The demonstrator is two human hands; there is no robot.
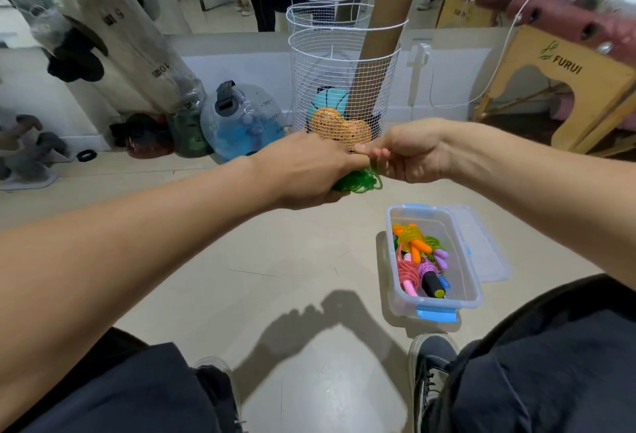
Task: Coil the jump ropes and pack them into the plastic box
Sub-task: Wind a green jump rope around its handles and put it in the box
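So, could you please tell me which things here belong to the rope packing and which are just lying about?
Part of the job:
- green jump rope, gripped by the left hand and pinched by the right hand
- plastic box holding coiled ropes
- box lid beside it

Just lying about:
- wire basket with balls
- cardboard tube
- water jug
- wooden stool

Looking forward and down from head height, close over both forearms, onto floor (275, 260) and wire basket (344, 64).
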